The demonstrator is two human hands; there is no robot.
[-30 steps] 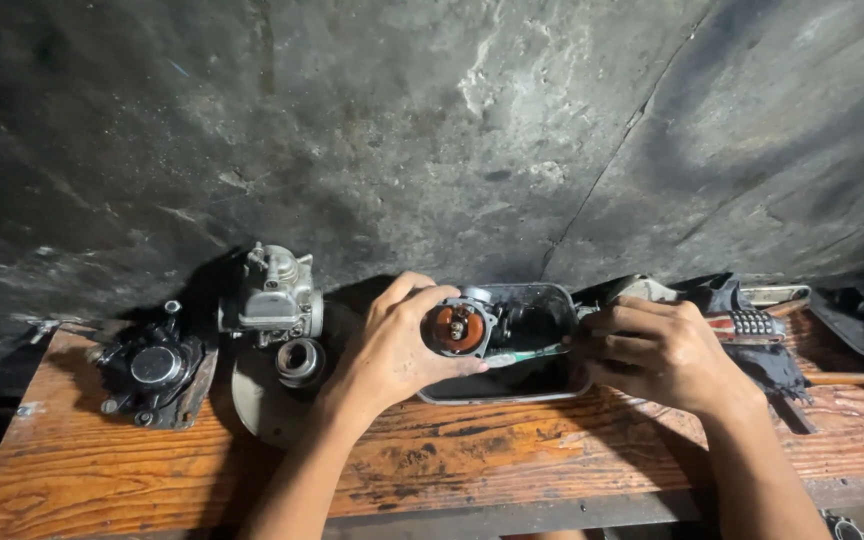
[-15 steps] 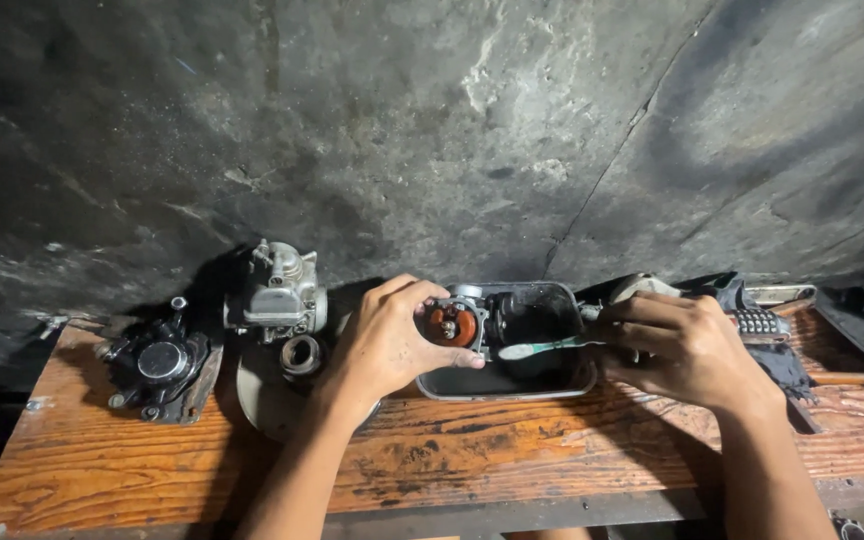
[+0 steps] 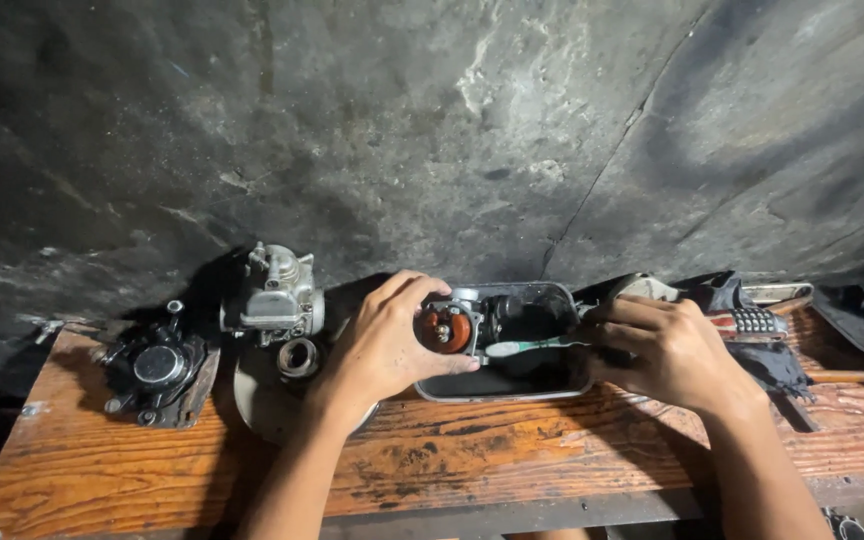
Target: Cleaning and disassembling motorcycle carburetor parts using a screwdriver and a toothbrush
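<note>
My left hand grips a small metal engine part with a round orange-brown face, holding it over the left end of a dark rectangular metal tray. My right hand holds a pale green toothbrush by its handle. The brush head points left and lies just right of the part's round face. Both hands rest over a worn wooden bench.
A silver carburetor body stands left of my left hand, with a metal ring on a round plate below it. A black engine part lies far left. Dark cloths and tools lie at the right. A dark concrete wall rises behind.
The toothbrush has shifted slightly beside the part's face while my left hand keeps holding the part over the tray. The view has drifted a little.
</note>
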